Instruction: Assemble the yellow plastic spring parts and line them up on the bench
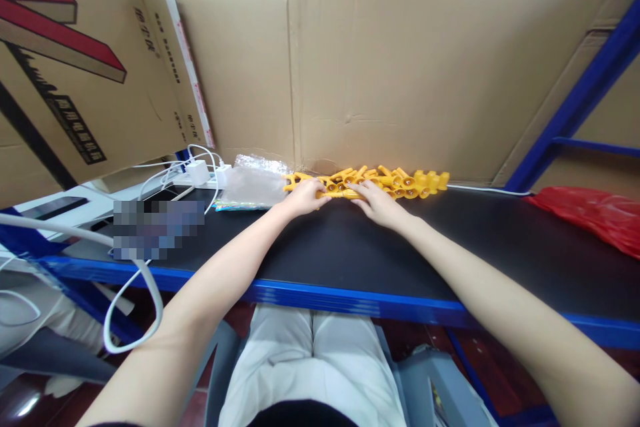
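Several yellow plastic pieces (407, 181) lie in a long row against the cardboard at the back of the black shelf. They look like short tubes or cups, some with stick-like arms. My left hand (304, 197) is closed at the row's left part, its thumb and fingers on a yellow piece. To its right, my right hand (381, 204) reaches into the row from the front, thumb and fingers around the same low front part. The fingers partly hide the pieces they hold. A clear plastic bag (253, 181) lies just left of my left hand.
Tall cardboard (400, 67) walls off the back. A printed carton (100, 73) stands at the left. White chargers and cables (197, 172) and a blurred-out item (159, 228) are on the left side. A red plastic bag (590, 213) lies right. Blue metal (350, 298) edges the shelf.
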Motion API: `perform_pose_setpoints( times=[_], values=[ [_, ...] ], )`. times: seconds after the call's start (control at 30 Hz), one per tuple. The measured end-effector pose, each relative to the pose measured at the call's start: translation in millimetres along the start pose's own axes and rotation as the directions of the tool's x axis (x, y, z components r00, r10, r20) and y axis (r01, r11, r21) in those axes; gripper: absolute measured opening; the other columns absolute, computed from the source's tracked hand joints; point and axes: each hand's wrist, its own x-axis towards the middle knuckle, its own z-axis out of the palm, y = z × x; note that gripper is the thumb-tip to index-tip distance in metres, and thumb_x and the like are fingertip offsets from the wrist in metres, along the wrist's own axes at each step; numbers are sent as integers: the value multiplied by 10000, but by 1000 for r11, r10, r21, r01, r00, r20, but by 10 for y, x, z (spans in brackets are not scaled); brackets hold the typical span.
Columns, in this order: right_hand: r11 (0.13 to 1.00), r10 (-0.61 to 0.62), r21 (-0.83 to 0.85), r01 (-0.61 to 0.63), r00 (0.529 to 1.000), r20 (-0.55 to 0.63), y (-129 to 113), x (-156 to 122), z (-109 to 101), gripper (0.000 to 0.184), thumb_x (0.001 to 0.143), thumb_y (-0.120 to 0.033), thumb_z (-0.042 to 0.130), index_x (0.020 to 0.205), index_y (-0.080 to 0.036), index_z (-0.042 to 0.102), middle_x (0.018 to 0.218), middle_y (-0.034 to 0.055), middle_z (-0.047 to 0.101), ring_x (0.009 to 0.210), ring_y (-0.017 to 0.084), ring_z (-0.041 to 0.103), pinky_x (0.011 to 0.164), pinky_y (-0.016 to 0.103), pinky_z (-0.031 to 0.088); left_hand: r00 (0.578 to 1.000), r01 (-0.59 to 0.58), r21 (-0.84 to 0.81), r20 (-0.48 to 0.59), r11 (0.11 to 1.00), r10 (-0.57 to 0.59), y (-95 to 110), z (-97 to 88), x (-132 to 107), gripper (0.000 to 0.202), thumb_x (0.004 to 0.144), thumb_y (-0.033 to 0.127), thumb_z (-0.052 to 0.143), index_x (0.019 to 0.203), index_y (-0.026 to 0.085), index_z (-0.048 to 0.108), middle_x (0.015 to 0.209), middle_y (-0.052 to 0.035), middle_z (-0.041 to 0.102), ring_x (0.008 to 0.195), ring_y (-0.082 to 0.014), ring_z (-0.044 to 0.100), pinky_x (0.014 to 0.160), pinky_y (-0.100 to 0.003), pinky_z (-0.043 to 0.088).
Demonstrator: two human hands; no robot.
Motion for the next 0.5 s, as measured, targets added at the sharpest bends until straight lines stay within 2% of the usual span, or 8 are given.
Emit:
perform_pose_setpoints(
  times=[0.13,0.23,0.37,0.5],
  values=[
    [993,0,119,4,999,-34,48,1,12,448,845,-265,504,1277,-161,444,1173,148,522,1093,270,522,949,465,417,999,-25,73,21,997,24,-21,-15,2,218,814,318,550,799,138,672,838,-71,639,801,-191,583,753,-320,449],
    [953,56,298,-57,998,10,113,0,-7,423,808,-269,555,1208,-162,466,1155,146,544,960,236,594,875,449,474,999,-43,89,32,995,40,-58,-22,0,222,820,315,543,809,134,673,846,-74,630,806,-193,580,750,-317,448],
    [795,180,560,-235,972,153,127,-11,-43,390,793,-334,595,1132,-172,492,1018,108,616,799,195,644,805,411,510,994,-106,73,26,992,104,-89,-20,-5,220,827,312,536,833,137,669,879,-73,623,832,-189,579,770,-314,448],
    [620,283,679,-394,919,275,41,3,-65,380,854,-446,513,1111,-166,494,772,65,663,643,179,658,739,378,527,993,-120,63,-3,991,121,-70,-21,-10,212,831,304,531,839,143,669,897,-72,619,846,-185,582,785,-315,449]
  ],
)
